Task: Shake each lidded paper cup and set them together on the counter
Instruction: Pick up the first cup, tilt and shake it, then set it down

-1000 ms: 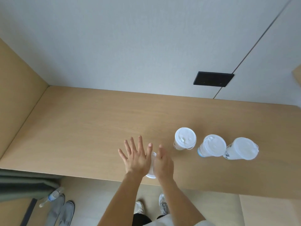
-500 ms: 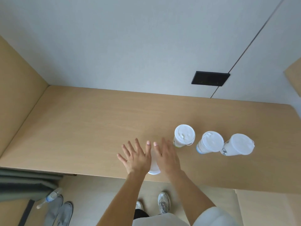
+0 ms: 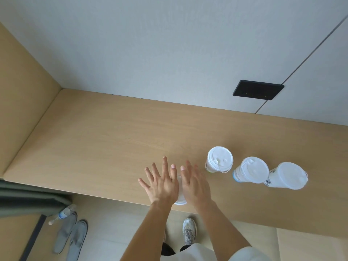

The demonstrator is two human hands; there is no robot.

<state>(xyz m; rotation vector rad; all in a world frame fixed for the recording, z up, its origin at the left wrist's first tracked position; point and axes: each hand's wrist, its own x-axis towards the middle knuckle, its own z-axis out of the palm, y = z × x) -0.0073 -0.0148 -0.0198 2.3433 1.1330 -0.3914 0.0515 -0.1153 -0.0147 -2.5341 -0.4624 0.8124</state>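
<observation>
Left hand point(image 3: 162, 182) and right hand point(image 3: 194, 183) flat, fingers spread, palms facing each other — a lidded paper cup point(image 3: 180, 193) pressed between them, mostly hidden, only its white lid edge showing near the wrists. Held at the near edge of the wooden counter point(image 3: 105, 144). Right of the right hand — three lidded cups in a row: first point(image 3: 219, 159), second point(image 3: 252, 170), third point(image 3: 288, 176), all upright on the counter.

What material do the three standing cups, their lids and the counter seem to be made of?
The cups look like matte white paper with small printed marks. The lids look like thin, slightly translucent white plastic with moulded rims. The counter shows pale wood grain with a matte finish, perhaps laminate.
</observation>
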